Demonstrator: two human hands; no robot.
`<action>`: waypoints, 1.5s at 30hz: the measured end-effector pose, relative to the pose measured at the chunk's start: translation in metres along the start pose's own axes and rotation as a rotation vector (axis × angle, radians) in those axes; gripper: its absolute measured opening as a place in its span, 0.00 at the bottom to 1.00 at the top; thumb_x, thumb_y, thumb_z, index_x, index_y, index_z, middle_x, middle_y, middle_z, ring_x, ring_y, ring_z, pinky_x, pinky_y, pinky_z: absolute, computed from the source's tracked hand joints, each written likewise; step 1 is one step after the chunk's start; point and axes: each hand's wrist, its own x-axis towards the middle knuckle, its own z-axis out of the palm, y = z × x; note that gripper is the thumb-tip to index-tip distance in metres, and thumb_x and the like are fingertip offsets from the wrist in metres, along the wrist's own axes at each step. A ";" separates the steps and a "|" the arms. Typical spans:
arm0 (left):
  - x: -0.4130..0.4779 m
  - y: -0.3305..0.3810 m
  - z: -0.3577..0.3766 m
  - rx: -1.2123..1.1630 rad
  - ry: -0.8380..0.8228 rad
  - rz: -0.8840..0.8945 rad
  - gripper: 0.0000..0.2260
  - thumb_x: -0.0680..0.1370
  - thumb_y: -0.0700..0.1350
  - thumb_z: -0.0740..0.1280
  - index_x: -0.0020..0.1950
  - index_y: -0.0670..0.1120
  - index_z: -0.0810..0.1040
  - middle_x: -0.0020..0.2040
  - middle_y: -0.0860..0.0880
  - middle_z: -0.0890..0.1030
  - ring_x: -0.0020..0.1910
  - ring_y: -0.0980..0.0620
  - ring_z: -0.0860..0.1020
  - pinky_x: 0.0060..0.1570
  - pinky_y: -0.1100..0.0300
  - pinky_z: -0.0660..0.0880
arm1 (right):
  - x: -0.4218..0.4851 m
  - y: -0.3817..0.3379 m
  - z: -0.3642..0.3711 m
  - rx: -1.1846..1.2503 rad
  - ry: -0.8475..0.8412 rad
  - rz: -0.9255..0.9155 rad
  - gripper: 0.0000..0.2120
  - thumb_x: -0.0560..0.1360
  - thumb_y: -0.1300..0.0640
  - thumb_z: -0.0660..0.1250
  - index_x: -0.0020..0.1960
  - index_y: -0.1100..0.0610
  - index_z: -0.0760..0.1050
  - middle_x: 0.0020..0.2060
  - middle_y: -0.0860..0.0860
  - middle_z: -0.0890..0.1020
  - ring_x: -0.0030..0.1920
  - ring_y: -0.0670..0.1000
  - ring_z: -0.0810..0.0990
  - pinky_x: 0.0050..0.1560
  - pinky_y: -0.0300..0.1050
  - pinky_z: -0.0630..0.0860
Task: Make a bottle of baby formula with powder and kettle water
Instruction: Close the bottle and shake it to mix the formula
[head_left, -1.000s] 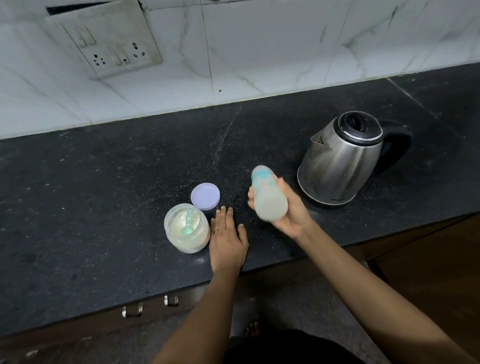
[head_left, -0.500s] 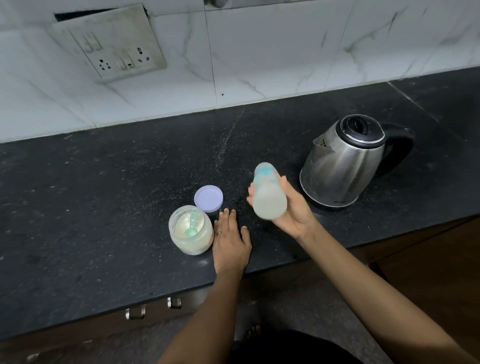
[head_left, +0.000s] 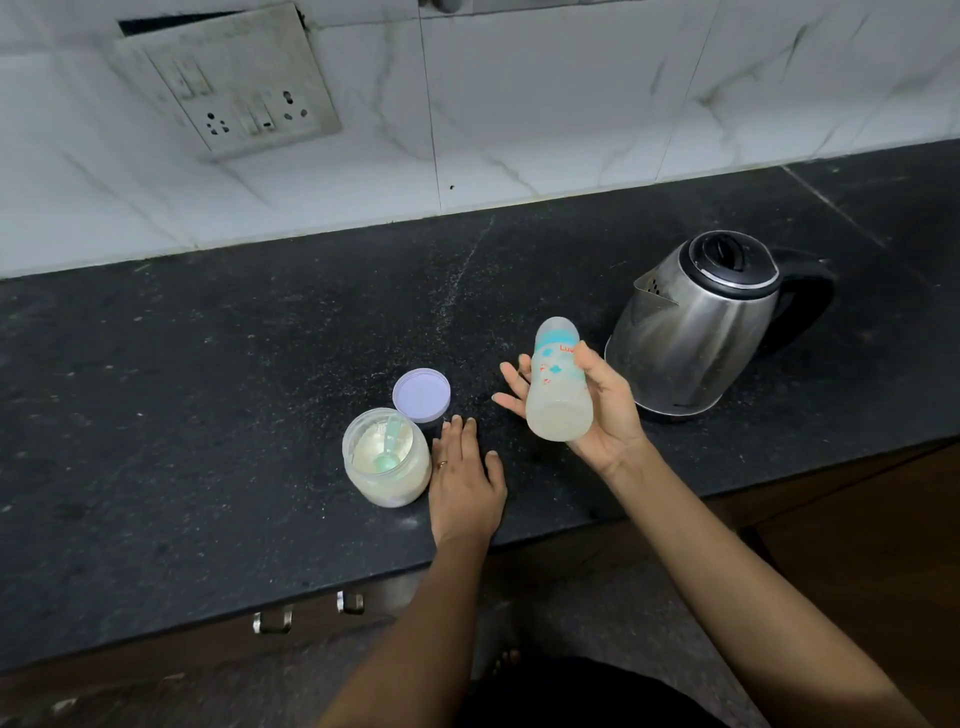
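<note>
My right hand (head_left: 605, 415) grips a capped baby bottle (head_left: 558, 384) above the black counter, tilted with its cap pointing away from me; cloudy whitish liquid fills its lower part. My left hand (head_left: 465, 480) lies flat on the counter, fingers apart, holding nothing. Just left of it stands an open clear jar of formula powder (head_left: 387, 465) with a green scoop (head_left: 388, 452) inside. The jar's lilac lid (head_left: 421, 395) lies behind it. A steel kettle (head_left: 696, 322) with a black lid and handle stands to the right of the bottle.
The black stone counter (head_left: 208, 389) ends in a front edge near me, with drawer handles (head_left: 272, 621) below. A white tiled wall with a socket panel (head_left: 234, 88) rises at the back.
The bottle has shifted a little in my right hand between frames, and it now shows sharply where it was blurred before. My left hand has stayed flat on the counter.
</note>
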 end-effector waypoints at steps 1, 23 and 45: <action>0.000 0.000 0.000 0.001 0.002 0.000 0.22 0.80 0.47 0.58 0.73 0.43 0.64 0.75 0.43 0.64 0.74 0.46 0.61 0.74 0.54 0.53 | 0.001 -0.002 -0.001 -0.009 -0.006 0.011 0.46 0.57 0.60 0.80 0.71 0.62 0.64 0.60 0.65 0.75 0.55 0.66 0.80 0.49 0.71 0.76; 0.000 -0.002 0.003 -0.001 0.044 0.022 0.26 0.77 0.51 0.51 0.72 0.41 0.67 0.73 0.42 0.67 0.73 0.45 0.64 0.73 0.55 0.52 | 0.000 -0.005 -0.016 -0.244 -0.261 -0.019 0.47 0.67 0.62 0.76 0.77 0.52 0.51 0.60 0.63 0.76 0.56 0.64 0.79 0.55 0.67 0.75; -0.001 -0.001 0.001 0.008 0.021 0.018 0.24 0.78 0.49 0.55 0.72 0.41 0.66 0.73 0.42 0.66 0.73 0.45 0.63 0.74 0.54 0.52 | -0.002 -0.014 -0.039 -0.163 -0.300 -0.019 0.48 0.68 0.66 0.74 0.77 0.53 0.48 0.63 0.63 0.74 0.57 0.64 0.77 0.61 0.66 0.71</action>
